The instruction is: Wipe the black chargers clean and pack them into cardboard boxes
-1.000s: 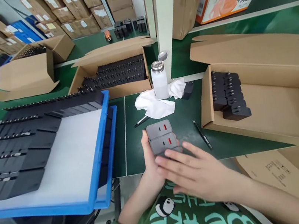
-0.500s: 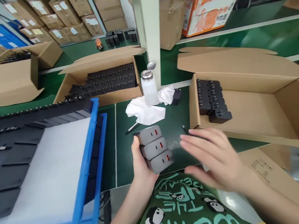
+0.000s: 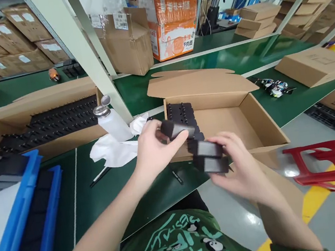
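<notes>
My left hand (image 3: 154,146) grips one black USB wall charger (image 3: 177,130), blurred by motion, between thumb and fingers. Two more chargers (image 3: 211,156), stacked together, are held in my right hand (image 3: 240,169), close to the first and just below it. Both hands are over the near side of an open cardboard box (image 3: 226,121). Rows of black chargers (image 3: 181,113) stand along that box's left side, partly hidden by my hands. A thin black tool (image 3: 176,175) lies on the green table beneath.
Left of my hands stand a white pump bottle (image 3: 113,123) and crumpled white cloths (image 3: 111,150). A second box (image 3: 77,135) of chargers and blue trays (image 3: 17,215) are farther left. A red stool (image 3: 333,163) stands at the right.
My view has swung right. The three chargers held together in my left hand are now split: one in the left, two in the right, which was empty. Both hands are nearer the box.
</notes>
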### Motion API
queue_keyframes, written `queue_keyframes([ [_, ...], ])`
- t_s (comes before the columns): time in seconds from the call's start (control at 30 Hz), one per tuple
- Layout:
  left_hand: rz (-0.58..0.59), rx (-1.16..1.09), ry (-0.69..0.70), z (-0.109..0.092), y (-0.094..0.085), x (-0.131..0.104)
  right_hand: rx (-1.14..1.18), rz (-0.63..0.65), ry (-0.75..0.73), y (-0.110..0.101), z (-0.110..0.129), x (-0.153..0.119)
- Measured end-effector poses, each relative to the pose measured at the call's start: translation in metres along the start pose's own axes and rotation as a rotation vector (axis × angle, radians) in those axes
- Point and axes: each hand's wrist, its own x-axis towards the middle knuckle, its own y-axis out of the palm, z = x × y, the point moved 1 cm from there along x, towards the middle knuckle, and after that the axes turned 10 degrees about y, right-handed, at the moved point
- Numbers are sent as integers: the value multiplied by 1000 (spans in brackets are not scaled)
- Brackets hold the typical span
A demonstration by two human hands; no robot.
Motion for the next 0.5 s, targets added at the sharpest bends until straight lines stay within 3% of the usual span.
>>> queue_keyframes([
  [0.1, 142, 582, 184, 0, 22, 25, 269, 78, 299, -23, -48, 7],
  [0.17, 370, 996, 193, 6, 36, 29, 415, 211, 450, -31, -75, 19],
  [0.23, 566, 1246, 171, 16, 47, 26, 455, 328, 498, -37, -96, 32],
  [0.37, 634, 1318, 196, 35, 62, 18, 368, 367, 445, -47, -116, 53],
  [0.5, 693, 1304, 246, 43, 63, 22, 359, 389, 418, -49, -122, 57],
])
